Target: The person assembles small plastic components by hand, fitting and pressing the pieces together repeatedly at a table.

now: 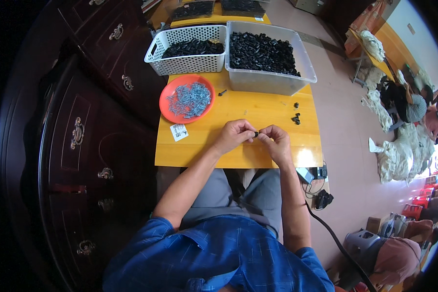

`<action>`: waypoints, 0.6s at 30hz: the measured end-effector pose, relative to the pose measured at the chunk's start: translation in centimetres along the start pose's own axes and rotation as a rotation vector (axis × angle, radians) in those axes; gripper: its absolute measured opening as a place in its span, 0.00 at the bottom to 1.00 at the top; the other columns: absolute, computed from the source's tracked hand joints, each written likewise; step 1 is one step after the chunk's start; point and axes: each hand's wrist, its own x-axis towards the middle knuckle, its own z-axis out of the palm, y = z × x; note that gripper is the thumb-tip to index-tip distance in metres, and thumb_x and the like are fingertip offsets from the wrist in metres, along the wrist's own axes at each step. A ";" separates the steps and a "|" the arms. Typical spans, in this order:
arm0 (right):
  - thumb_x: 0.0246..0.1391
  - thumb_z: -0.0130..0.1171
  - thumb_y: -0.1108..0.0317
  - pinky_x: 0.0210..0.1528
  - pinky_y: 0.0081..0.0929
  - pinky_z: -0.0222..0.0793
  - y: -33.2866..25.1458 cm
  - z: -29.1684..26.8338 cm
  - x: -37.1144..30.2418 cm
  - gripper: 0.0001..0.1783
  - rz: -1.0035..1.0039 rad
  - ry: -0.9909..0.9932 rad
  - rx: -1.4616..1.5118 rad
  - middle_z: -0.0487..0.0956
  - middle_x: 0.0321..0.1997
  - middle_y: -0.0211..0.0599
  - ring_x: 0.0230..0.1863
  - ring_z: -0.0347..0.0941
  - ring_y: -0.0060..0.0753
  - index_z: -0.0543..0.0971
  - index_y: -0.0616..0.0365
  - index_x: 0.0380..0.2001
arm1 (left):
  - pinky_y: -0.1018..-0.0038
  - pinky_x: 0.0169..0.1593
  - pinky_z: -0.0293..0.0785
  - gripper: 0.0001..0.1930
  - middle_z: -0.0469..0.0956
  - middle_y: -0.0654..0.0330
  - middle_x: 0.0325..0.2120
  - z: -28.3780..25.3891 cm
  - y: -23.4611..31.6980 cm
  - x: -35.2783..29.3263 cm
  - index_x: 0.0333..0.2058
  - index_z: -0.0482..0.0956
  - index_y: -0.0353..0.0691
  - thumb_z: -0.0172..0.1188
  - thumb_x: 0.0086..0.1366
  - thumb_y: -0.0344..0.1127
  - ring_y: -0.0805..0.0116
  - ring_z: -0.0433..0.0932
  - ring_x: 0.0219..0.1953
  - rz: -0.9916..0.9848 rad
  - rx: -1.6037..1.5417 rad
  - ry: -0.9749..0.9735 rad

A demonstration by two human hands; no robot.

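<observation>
Over the near part of the yellow table (190,153), my left hand (235,135) and my right hand (277,142) meet at their fingertips. Both pinch a small black plastic part (257,134), mostly hidden by the fingers. Left of them lies a red plate (164,103) heaped with small silvery metal pieces (190,100), perhaps screws. A single black piece with a thin shaft (222,93) rests right of the plate. Several small black parts (296,118) sit loose near the table's right side.
Behind stand a white perforated basket (192,64) and a clear plastic bin (265,83), both filled with black parts. A white label (179,132) lies below the plate. Dark wooden drawers (97,146) line the left. A black cable (333,238) runs at right; other people sit beyond.
</observation>
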 end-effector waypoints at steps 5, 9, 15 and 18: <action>0.51 0.67 0.77 0.35 0.19 0.71 -1.5 0.4 -0.3 0.05 -0.098 0.050 -0.307 0.79 0.24 0.29 0.28 0.74 0.17 0.79 0.64 0.28 | 0.80 0.38 0.78 0.03 0.80 0.65 0.30 0.2 -0.6 0.1 0.37 0.79 0.35 0.60 0.65 0.23 0.78 0.79 0.32 0.020 0.028 0.007; 0.49 0.68 0.75 0.32 0.23 0.73 -1.6 0.7 -0.3 0.05 -0.139 0.079 -0.307 0.82 0.23 0.40 0.25 0.78 0.25 0.82 0.64 0.28 | 0.80 0.38 0.78 0.02 0.80 0.65 0.29 0.2 -0.5 0.2 0.37 0.79 0.35 0.60 0.65 0.24 0.79 0.79 0.32 0.016 0.104 0.017; 0.55 0.66 0.72 0.35 0.19 0.73 0.1 1.2 -0.8 0.06 0.018 0.081 0.033 0.83 0.29 0.33 0.31 0.78 0.20 0.81 0.64 0.33 | 0.81 0.38 0.77 0.03 0.80 0.66 0.29 0.6 0.1 0.0 0.38 0.79 0.34 0.59 0.67 0.24 0.80 0.78 0.32 0.016 0.065 0.027; 0.59 0.63 0.71 0.37 0.17 0.72 0.5 0.9 -0.9 0.07 0.104 0.057 0.147 0.83 0.32 0.31 0.33 0.78 0.19 0.80 0.65 0.35 | 0.81 0.39 0.77 0.04 0.80 0.67 0.31 1.0 0.0 -0.2 0.39 0.80 0.33 0.59 0.67 0.25 0.80 0.78 0.33 0.023 0.093 0.024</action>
